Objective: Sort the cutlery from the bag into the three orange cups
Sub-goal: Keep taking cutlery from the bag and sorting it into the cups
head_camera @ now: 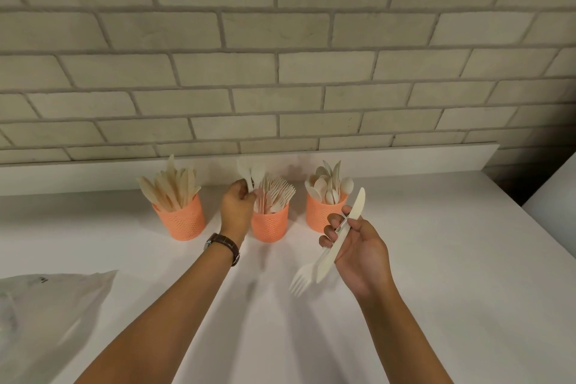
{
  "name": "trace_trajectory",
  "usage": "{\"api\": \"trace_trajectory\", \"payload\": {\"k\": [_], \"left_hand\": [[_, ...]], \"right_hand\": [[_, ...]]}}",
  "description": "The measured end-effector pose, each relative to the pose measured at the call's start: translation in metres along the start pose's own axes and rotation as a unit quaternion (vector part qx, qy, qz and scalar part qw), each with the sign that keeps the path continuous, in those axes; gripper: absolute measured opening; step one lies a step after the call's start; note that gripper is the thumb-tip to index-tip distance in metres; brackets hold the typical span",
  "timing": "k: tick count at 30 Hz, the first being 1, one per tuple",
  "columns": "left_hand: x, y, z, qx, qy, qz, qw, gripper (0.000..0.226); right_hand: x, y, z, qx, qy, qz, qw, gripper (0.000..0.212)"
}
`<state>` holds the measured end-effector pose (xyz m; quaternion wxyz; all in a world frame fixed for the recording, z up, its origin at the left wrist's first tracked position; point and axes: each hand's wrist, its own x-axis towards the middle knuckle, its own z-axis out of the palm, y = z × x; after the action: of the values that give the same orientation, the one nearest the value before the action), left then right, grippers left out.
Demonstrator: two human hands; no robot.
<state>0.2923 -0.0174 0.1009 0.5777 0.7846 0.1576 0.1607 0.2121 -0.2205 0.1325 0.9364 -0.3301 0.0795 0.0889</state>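
Three orange cups stand in a row near the wall: the left cup (pixel 184 221) holds knives, the middle cup (pixel 270 226) holds forks, the right cup (pixel 321 215) holds spoons. My left hand (pixel 237 207) is just left of the middle cup, gripping pale spoons (pixel 251 171) that point upward. My right hand (pixel 355 246) is in front of the right cup, holding a knife (pixel 346 227) and a fork (pixel 301 280) together, the fork's tines pointing down. The clear plastic bag (pixel 46 305) lies at the lower left.
A white counter (pixel 452 259) carries everything, with a raised white ledge along a grey brick wall behind the cups. The counter's right edge drops off at the far right, beside another white surface (pixel 554 193).
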Motion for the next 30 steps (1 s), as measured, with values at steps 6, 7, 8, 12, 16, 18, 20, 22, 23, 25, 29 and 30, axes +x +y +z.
{"api": "trace_trajectory", "payload": {"k": [6, 7, 8, 12, 16, 18, 20, 22, 23, 25, 29, 30], "left_hand": [[-0.004, -0.001, -0.008, 0.095, 0.013, 0.021, 0.995, 0.057], [-0.007, 0.002, -0.010, 0.131, 0.032, 0.042, 0.990, 0.068], [-0.013, 0.007, -0.013, 0.145, 0.052, 0.062, 0.986, 0.074], [-0.062, 0.021, -0.021, 0.123, 0.008, 0.239, 0.963, 0.054], [-0.112, 0.020, -0.029, 0.159, -0.161, 0.363, 0.904, 0.038], [-0.129, 0.017, -0.030, 0.173, -0.203, 0.402, 0.876, 0.041], [-0.138, 0.016, -0.030, 0.169, -0.203, 0.434, 0.862, 0.038], [-0.141, 0.017, -0.033, 0.147, -0.176, 0.451, 0.863, 0.025], [-0.142, 0.017, -0.035, 0.136, -0.161, 0.452, 0.867, 0.022], [-0.143, 0.020, -0.041, 0.115, -0.132, 0.448, 0.877, 0.021], [-0.146, 0.039, -0.056, 0.044, -0.074, 0.399, 0.913, 0.020], [-0.142, 0.044, -0.060, 0.028, -0.051, 0.369, 0.928, 0.014]], "right_hand": [[-0.003, 0.000, 0.002, 0.009, 0.006, 0.003, 1.000, 0.020], [-0.003, -0.001, 0.002, 0.014, 0.004, 0.004, 1.000, 0.018], [-0.003, -0.002, 0.002, 0.020, 0.002, 0.004, 1.000, 0.016], [-0.006, -0.004, 0.006, 0.048, -0.018, 0.020, 0.998, 0.012], [-0.013, -0.002, 0.013, 0.035, -0.025, 0.032, 0.999, 0.021], [-0.017, 0.001, 0.018, 0.016, -0.035, 0.039, 0.998, 0.022], [-0.021, 0.005, 0.020, 0.002, -0.048, 0.056, 0.997, 0.022], [-0.025, 0.009, 0.020, -0.005, -0.050, 0.073, 0.996, 0.022], [-0.027, 0.010, 0.020, -0.006, -0.048, 0.079, 0.996, 0.021], [-0.028, 0.011, 0.017, -0.004, -0.046, 0.084, 0.995, 0.019], [-0.022, 0.009, 0.006, -0.078, 0.013, 0.046, 0.996, 0.021], [-0.021, 0.007, 0.002, -0.105, 0.035, 0.029, 0.993, 0.022]]}}
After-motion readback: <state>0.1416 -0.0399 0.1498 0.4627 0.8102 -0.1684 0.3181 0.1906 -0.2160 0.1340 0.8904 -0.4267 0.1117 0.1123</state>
